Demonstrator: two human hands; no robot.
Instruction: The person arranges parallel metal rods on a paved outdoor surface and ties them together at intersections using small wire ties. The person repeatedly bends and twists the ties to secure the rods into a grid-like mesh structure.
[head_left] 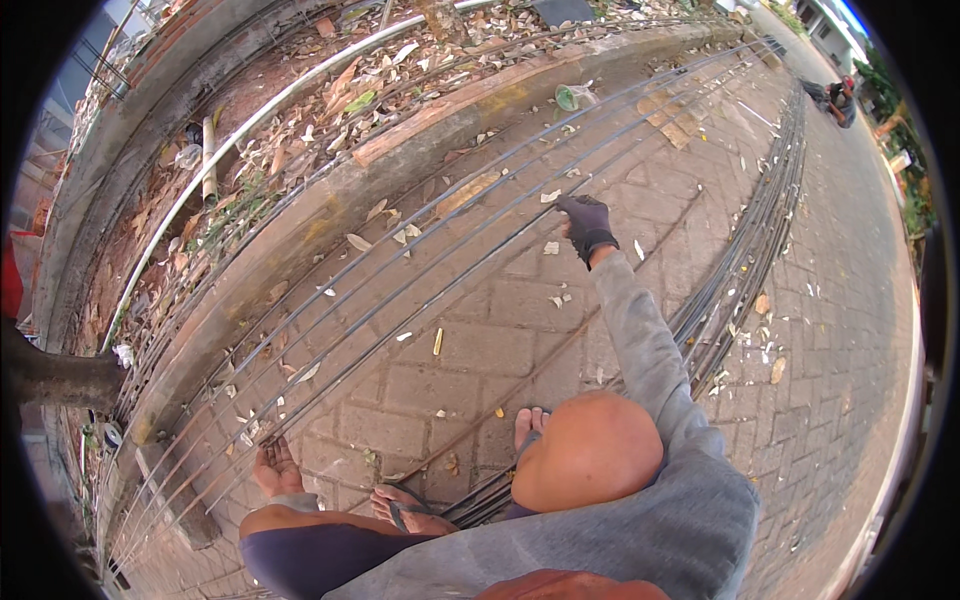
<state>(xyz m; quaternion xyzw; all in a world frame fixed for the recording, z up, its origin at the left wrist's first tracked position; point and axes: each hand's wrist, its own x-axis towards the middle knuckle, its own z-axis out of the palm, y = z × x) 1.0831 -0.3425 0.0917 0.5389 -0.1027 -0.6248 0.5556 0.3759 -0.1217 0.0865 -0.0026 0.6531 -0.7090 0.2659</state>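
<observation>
Several long, thin steel rods run diagonally over the brick paving, from the lower left to the far right. My right hand (588, 226), in a dark glove, reaches forward with its fingers closed round the nearest steel rod (470, 273). My left hand (276, 467) is bare, palm up beside my knee. Its fingers are loosely stretched out, with the tips close to the same rod; whether they touch it is hard to tell. A thick bundle of dark rods (748, 250) lies to my right, passing behind my right arm and emerging by my sandalled feet.
A concrete curb (300, 238) runs along the left, with rods leaning across it. Beyond it are dry leaves, a white pipe (265, 108) and a low wall. A green plastic cup (572, 97) lies by the curb. Another person (838, 103) is low down at the far right.
</observation>
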